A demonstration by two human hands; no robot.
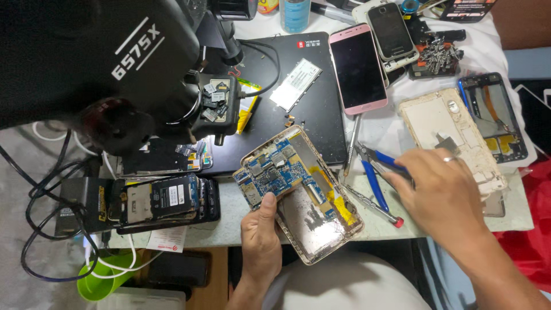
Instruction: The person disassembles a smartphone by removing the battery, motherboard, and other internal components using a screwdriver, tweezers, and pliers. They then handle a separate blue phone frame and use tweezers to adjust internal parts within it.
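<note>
Holding an opened gold-rimmed phone body (301, 192) with its blue circuit board bared, over the table's front edge.

Left hand (261, 235) grips its lower edge, thumb on dull metal; right hand (439, 189) closes on blue-handled pliers (376, 166) beside a slim red-tipped screwdriver (376, 206).

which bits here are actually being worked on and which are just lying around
In hand:
left hand holding opened phone
right hand on blue-handled pliers

Lying about:
pink phone
white back cover
screwdriver
black laptop
microscope
</note>
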